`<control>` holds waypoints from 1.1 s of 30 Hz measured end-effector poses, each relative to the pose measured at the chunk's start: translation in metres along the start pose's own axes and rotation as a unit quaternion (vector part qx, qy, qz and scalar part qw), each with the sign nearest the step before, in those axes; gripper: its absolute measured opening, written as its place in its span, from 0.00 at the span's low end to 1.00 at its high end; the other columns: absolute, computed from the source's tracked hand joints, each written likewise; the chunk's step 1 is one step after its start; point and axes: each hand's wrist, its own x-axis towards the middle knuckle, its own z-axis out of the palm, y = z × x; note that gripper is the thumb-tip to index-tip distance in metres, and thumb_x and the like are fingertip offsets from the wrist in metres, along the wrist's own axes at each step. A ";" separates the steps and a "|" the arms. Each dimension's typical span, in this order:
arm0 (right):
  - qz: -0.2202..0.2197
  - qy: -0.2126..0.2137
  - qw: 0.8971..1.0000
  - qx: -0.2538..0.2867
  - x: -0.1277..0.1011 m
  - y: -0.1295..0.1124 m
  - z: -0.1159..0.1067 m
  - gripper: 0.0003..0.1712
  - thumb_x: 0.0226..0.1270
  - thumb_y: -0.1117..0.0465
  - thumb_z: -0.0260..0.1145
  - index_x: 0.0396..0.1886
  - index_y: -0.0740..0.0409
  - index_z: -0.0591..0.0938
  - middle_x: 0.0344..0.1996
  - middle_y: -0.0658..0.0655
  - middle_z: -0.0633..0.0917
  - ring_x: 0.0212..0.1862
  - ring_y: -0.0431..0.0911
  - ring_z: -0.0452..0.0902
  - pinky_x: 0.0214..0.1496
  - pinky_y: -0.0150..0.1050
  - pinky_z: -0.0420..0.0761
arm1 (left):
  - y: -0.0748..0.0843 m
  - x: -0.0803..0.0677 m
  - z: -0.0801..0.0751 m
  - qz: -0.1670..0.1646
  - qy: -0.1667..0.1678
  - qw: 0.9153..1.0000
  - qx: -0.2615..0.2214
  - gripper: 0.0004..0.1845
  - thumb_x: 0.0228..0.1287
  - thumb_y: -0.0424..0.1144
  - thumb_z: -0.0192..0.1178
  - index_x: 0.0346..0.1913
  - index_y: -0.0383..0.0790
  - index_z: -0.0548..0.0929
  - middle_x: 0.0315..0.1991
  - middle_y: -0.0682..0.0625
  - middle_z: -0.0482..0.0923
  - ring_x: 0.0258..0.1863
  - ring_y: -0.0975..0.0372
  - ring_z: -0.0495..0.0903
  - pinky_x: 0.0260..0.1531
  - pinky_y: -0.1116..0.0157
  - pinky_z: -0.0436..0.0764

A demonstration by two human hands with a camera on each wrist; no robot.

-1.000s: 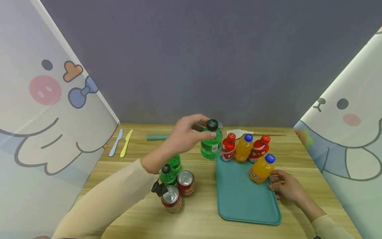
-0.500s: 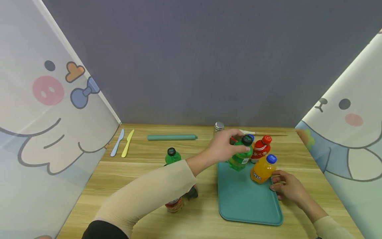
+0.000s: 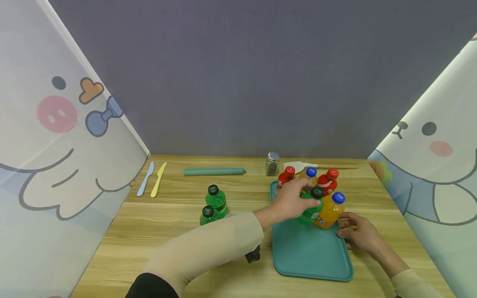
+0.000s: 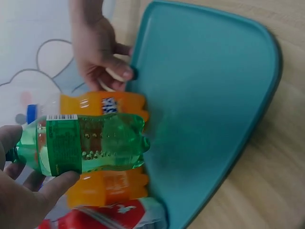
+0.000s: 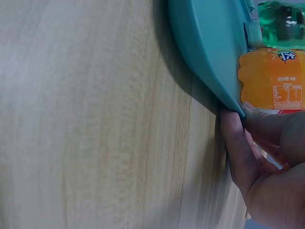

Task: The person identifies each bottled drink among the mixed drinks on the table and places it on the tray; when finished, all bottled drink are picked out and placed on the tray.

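Fingers and thumb of my left hand grip a green soda bottle with a black cap, held by its upper part over the teal tray. In the left wrist view its base points toward the tray. Close by on the tray stands an orange soda bottle with a blue cap. Behind it are another orange bottle and two red bottles, one left and one right. My right hand pinches the tray's right rim between thumb and fingers, as the right wrist view shows.
Two more green bottles stand left of the tray; my left sleeve hides things beside them. Along the back lie a teal stick-like object, a glass shaker and a white spatula. Blue and yellow knives lie far left.
My left hand has carried the green bottle rightward and down, from the tray's back left corner to beside the front orange bottle. The right hand has stayed on the rim.
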 end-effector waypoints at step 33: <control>-0.004 -0.001 1.000 0.005 -0.001 -0.001 -0.001 0.36 0.67 0.70 0.70 0.71 0.74 0.65 0.50 0.70 0.80 0.37 0.49 0.82 0.31 0.43 0.88 | -0.018 -0.002 0.016 -0.038 -0.014 0.999 -0.012 0.25 0.63 0.49 0.73 0.61 0.50 0.81 0.57 0.59 0.82 0.55 0.66 0.80 0.54 0.70 0.80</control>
